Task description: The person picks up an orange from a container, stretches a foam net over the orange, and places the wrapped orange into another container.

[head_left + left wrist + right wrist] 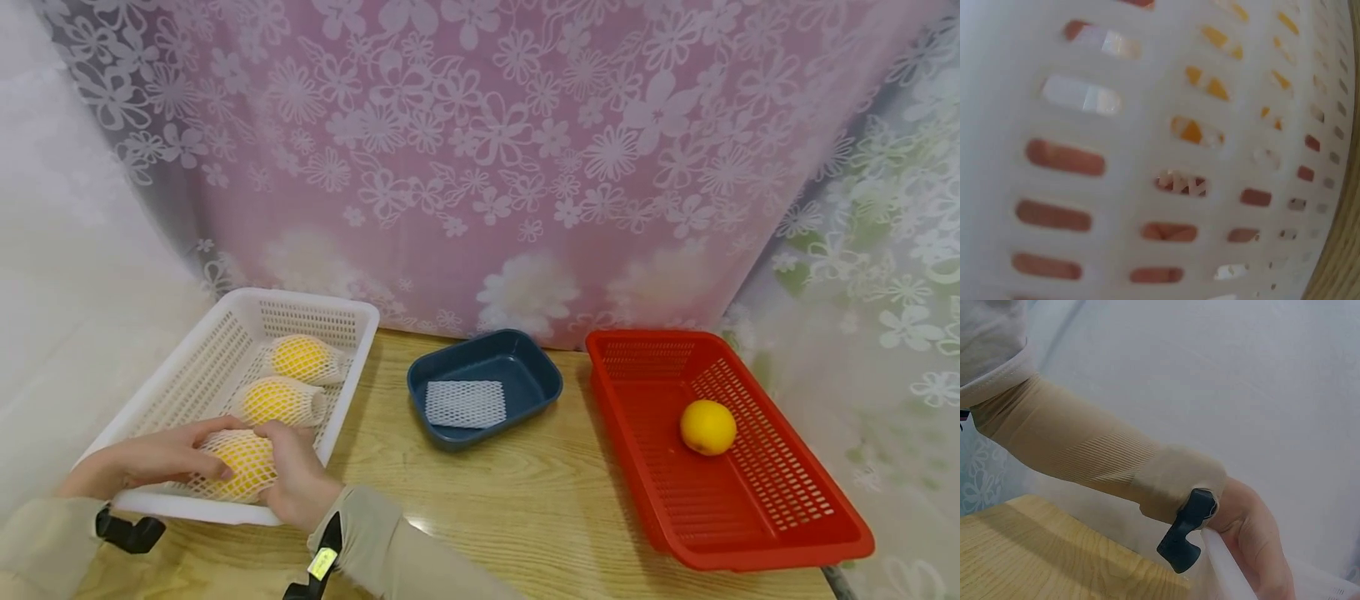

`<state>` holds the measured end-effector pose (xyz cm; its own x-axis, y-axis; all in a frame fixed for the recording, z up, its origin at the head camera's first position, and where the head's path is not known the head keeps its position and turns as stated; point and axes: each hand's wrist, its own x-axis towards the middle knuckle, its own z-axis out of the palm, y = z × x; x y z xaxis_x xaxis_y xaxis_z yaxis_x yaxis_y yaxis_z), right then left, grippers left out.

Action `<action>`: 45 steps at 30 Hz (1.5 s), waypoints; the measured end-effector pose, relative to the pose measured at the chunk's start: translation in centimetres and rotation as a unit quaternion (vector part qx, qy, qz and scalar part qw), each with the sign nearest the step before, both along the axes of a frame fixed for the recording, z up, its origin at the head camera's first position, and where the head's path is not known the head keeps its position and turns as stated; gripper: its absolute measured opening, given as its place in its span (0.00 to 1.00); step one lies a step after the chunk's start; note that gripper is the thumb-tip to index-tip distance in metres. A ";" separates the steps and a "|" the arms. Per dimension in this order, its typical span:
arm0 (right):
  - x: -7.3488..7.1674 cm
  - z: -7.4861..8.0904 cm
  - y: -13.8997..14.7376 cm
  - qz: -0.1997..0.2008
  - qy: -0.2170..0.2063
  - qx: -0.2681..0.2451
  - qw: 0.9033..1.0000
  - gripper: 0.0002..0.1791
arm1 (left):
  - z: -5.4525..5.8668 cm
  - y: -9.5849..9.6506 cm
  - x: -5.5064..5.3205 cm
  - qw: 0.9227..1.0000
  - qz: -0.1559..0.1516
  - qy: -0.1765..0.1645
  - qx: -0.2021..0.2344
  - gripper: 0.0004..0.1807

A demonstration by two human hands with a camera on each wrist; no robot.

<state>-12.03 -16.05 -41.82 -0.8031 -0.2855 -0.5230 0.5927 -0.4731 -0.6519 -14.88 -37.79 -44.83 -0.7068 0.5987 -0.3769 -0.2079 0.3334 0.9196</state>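
Observation:
A yellow fruit in a white foam net [243, 463] is held between both hands at the near end of the white basket [358, 367]. My left hand [161, 454] grips its left side, with fingers over the net. My right hand [296, 475] grips its right side, thumb on top. Two more netted yellow fruits, a middle one [279, 402] and a far one [302, 358], lie behind it in the basket. The left wrist view looks through the slotted basket wall [1129, 125], which shows only bits of skin, net and yellow. Fingertips under the fruit are hidden.
A dark blue tray [536, 367] with an empty white foam net [465, 404] in it stands mid-table. To the right, a red basket [637, 467] holds one bare yellow fruit [708, 427]. The wooden table [495, 508] meets a flowered curtain [465, 167] behind.

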 end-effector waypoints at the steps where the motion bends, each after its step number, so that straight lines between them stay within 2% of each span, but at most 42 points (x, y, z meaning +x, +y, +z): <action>1: 0.0 0.0 0.0 -0.005 0.001 0.005 1.000 0.35 | 0.0 0.1 -0.1 1.000 0.000 0.001 -0.003 0.28; 5: -0.1 0.2 0.3 0.004 0.008 0.001 1.000 0.36 | 0.1 0.4 -0.1 1.000 0.002 0.003 -0.007 0.30; 11: 0.1 0.7 1.4 0.022 0.015 0.021 0.999 0.37 | 0.3 1.2 0.1 0.997 0.015 0.046 -0.052 0.39; 15: 0.6 1.3 2.8 0.044 0.022 0.006 0.999 0.36 | 0.1 1.4 0.2 0.997 0.012 0.053 -0.054 0.37; 19: 1.5 2.3 4.6 0.073 0.021 -0.025 0.997 0.31 | 0.1 1.1 0.5 0.997 0.001 0.062 -0.053 0.35; 22: 1.9 2.9 6.1 0.103 0.025 -0.046 0.993 0.27 | 0.3 1.0 0.8 0.996 -0.005 0.070 -0.059 0.33; 26: 2.1 3.5 7.8 0.136 0.038 -0.065 0.988 0.26 | 0.8 1.1 1.1 0.994 -0.005 0.083 -0.075 0.32; 29: 2.1 4.0 8.9 0.142 0.050 -0.071 0.986 0.23 | 1.7 1.7 1.5 0.987 0.017 0.098 -0.124 0.33; 32: 2.2 4.4 10.1 0.146 0.067 -0.079 0.984 0.18 | 2.6 2.5 1.9 0.977 0.039 0.122 -0.171 0.31; 35: 2.1 4.9 11.2 0.157 0.086 -0.085 0.980 0.16 | 3.2 3.0 2.1 0.967 0.036 0.163 -0.191 0.26; 37: 1.9 5.2 12.0 0.162 0.091 -0.095 0.978 0.20 | 3.5 3.4 2.2 0.952 0.029 0.217 -0.215 0.22; 38: 1.7 5.3 12.4 0.166 0.092 -0.099 0.977 0.21 | 3.7 3.6 2.2 0.940 0.030 0.243 -0.238 0.20; 39: 1.5 5.4 12.8 0.169 0.093 -0.105 0.976 0.23 | 3.9 4.0 2.2 0.923 0.033 0.276 -0.266 0.18; 40: 1.3 5.6 13.2 0.171 0.094 -0.113 0.974 0.24 | 4.0 4.4 2.2 0.902 0.039 0.311 -0.296 0.15; 42: 1.0 5.9 14.2 0.174 0.102 -0.127 0.971 0.25 | 4.4 5.5 2.3 0.853 0.062 0.375 -0.357 0.10; 43: 0.9 6.1 14.8 0.175 0.113 -0.128 0.970 0.24 | 4.7 6.2 2.4 0.833 0.076 0.399 -0.376 0.08; 44: 0.7 6.3 15.3 0.175 0.128 -0.127 0.968 0.23 | 5.0 7.0 2.4 0.816 0.089 0.424 -0.382 0.06; 45: 0.7 6.5 15.9 0.170 0.147 -0.124 0.966 0.21 | 5.3 7.9 2.5 0.806 0.099 0.447 -0.377 0.06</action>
<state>-11.37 -0.11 -35.34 -0.7443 -0.6464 -0.1680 0.5475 -0.4465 -0.7078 -12.39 -29.87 -39.53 -0.9511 0.2795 0.1316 0.3063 0.9085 0.2843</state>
